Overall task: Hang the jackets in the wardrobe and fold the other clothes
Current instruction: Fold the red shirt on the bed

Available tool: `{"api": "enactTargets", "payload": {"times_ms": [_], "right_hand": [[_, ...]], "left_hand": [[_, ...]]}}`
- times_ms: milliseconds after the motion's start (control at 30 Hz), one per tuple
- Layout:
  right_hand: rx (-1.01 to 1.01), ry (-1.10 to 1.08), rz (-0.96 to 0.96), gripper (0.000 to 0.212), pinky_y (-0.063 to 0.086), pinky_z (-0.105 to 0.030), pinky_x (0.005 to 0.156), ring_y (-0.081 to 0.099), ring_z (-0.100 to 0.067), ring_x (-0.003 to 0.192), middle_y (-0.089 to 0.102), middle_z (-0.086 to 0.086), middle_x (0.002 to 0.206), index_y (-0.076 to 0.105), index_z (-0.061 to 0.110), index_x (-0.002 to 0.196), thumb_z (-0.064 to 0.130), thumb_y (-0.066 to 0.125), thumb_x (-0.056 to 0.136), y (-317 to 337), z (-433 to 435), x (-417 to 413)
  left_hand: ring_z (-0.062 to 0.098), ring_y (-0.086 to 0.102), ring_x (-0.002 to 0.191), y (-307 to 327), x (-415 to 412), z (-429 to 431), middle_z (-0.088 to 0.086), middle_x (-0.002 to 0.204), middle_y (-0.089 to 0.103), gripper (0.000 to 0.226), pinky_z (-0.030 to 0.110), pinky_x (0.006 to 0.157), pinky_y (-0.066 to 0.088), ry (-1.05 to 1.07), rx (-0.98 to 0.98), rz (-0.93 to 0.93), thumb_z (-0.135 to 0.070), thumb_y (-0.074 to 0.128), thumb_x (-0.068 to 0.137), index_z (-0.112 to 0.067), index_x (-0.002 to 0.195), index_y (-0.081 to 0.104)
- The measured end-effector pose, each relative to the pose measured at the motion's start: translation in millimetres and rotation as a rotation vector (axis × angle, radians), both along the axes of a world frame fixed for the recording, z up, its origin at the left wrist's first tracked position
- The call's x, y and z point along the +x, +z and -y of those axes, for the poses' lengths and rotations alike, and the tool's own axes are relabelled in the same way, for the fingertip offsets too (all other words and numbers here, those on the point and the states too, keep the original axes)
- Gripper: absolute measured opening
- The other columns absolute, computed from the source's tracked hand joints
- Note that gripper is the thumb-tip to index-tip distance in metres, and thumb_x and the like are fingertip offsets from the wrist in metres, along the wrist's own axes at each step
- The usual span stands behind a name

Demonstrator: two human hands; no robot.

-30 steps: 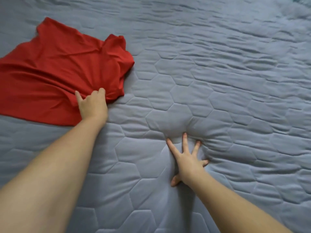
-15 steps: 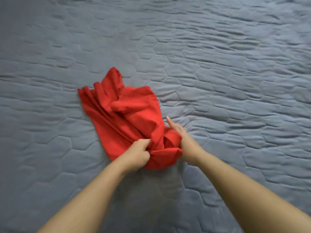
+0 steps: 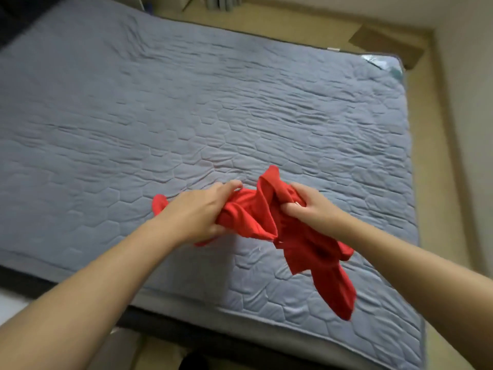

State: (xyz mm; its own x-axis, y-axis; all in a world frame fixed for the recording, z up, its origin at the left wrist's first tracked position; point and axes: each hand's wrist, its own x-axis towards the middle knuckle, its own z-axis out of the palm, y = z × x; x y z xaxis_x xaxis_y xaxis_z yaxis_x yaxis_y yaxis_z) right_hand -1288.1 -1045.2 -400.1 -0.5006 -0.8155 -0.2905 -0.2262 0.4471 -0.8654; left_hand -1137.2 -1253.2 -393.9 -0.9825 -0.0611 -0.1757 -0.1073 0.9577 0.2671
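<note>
A crumpled red shirt [image 3: 256,217] is being held bunched above the near part of a bed [image 3: 186,116] covered in a grey quilted pad. The left hand [image 3: 197,212] is gripping the shirt's left side with curled fingers. The right hand [image 3: 306,206] is clutching a fold at the shirt's top right. Loose red fabric is hanging below the right hand, over the bed's near edge. A brown cardboard piece [image 3: 386,46] is lying on the floor beyond the bed's far corner.

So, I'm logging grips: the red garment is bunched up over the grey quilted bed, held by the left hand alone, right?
Not alone. The head view shows the right hand gripping the red garment too, beside the left hand; it is bunched up over the grey quilted bed.
</note>
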Motion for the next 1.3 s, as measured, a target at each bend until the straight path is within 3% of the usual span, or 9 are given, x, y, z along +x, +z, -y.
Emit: {"api": "enactTargets", "payload": {"times_ms": [167, 267, 467, 600, 700, 833, 1100, 1200, 1300], "right_hand": [[-0.048, -0.063, 0.102, 0.015, 0.042, -0.026, 0.074, 0.051, -0.014, 0.079, 0.057, -0.004, 0.085, 0.062, 0.005, 0.098, 0.006, 0.047, 0.098, 74, -63, -29], [-0.087, -0.183, 0.061, 0.026, 0.033, -0.025, 0.062, 0.040, -0.014, 0.067, 0.043, -0.002, 0.070, 0.052, 0.013, 0.076, 0.012, 0.044, 0.100, 99, -85, -35], [-0.117, -0.243, -0.132, 0.030, 0.033, -0.012, 0.055, 0.038, 0.003, 0.052, 0.042, 0.006, 0.067, 0.047, 0.018, 0.074, 0.014, 0.040, 0.102, 127, -103, -23], [-0.145, -0.238, -0.182, 0.029, 0.032, -0.016, 0.056, 0.037, 0.001, 0.055, 0.042, 0.006, 0.066, 0.047, 0.019, 0.073, 0.016, 0.042, 0.102, 153, -109, -12], [-0.131, -0.182, -0.259, 0.027, 0.035, -0.022, 0.061, 0.040, -0.008, 0.062, 0.046, -0.002, 0.070, 0.049, 0.018, 0.075, 0.017, 0.044, 0.101, 184, -111, 1], [-0.076, -0.098, -0.425, 0.029, 0.036, -0.012, 0.066, 0.046, 0.001, 0.067, 0.051, 0.009, 0.073, 0.047, 0.028, 0.074, 0.018, 0.046, 0.100, 240, -122, 24], [0.155, -0.011, -0.861, 0.014, 0.037, -0.034, 0.063, 0.050, -0.014, 0.070, 0.051, 0.013, 0.071, 0.049, 0.029, 0.088, 0.039, 0.058, 0.091, 362, -156, 73], [0.482, -0.096, -1.045, 0.007, 0.036, -0.033, 0.060, 0.057, -0.030, 0.083, 0.057, -0.003, 0.083, 0.053, 0.019, 0.093, 0.026, 0.053, 0.091, 391, -191, 72], [0.554, -0.338, -0.864, 0.015, 0.052, -0.035, 0.064, 0.065, -0.028, 0.080, 0.063, -0.005, 0.083, 0.058, 0.021, 0.085, 0.013, 0.046, 0.091, 411, -221, 76]], "left_hand": [[0.012, 0.057, 0.099, 69, -11, -36, 0.000, 0.107, 0.061, 0.033, 0.028, 0.090, 0.044, 0.035, 0.490, -0.285, -0.024, 0.052, 0.078, -0.013, 0.107, 0.063], [-0.014, 0.055, 0.079, 91, -12, -52, -0.027, 0.085, 0.064, 0.022, 0.013, 0.072, 0.042, 0.099, 0.591, -0.309, -0.017, 0.057, 0.077, -0.033, 0.093, 0.060], [0.000, 0.048, 0.060, 117, -21, -77, -0.012, 0.067, 0.058, 0.025, 0.025, 0.060, 0.042, 0.255, 0.852, -0.177, -0.008, 0.052, 0.059, -0.021, 0.079, 0.060], [-0.005, 0.062, 0.080, 136, -22, -95, -0.014, 0.091, 0.072, 0.027, 0.015, 0.074, 0.051, 0.119, 0.917, 0.152, -0.024, 0.077, 0.073, -0.024, 0.098, 0.066], [-0.001, 0.057, 0.078, 157, -23, -110, -0.016, 0.082, 0.067, 0.024, 0.017, 0.073, 0.047, 0.055, 0.936, 0.203, -0.001, 0.068, 0.083, -0.023, 0.093, 0.067], [0.009, 0.064, 0.080, 206, -16, -121, -0.006, 0.088, 0.070, 0.041, 0.022, 0.070, 0.053, 0.199, 1.081, 0.423, -0.041, 0.069, 0.076, -0.021, 0.110, 0.058], [0.019, 0.061, 0.071, 318, -6, -168, -0.002, 0.071, 0.065, 0.016, 0.032, 0.064, 0.050, 0.164, 0.462, -0.304, -0.013, 0.056, 0.082, -0.021, 0.077, 0.067], [0.027, 0.057, 0.075, 374, 8, -160, -0.001, 0.071, 0.058, 0.017, 0.031, 0.058, 0.044, 0.102, 0.099, -0.343, -0.008, 0.046, 0.079, -0.015, 0.074, 0.060], [0.029, 0.061, 0.072, 419, 20, -146, 0.006, 0.073, 0.061, 0.023, 0.036, 0.059, 0.049, 0.126, 0.032, -0.263, -0.004, 0.038, 0.075, -0.012, 0.072, 0.059]]}}
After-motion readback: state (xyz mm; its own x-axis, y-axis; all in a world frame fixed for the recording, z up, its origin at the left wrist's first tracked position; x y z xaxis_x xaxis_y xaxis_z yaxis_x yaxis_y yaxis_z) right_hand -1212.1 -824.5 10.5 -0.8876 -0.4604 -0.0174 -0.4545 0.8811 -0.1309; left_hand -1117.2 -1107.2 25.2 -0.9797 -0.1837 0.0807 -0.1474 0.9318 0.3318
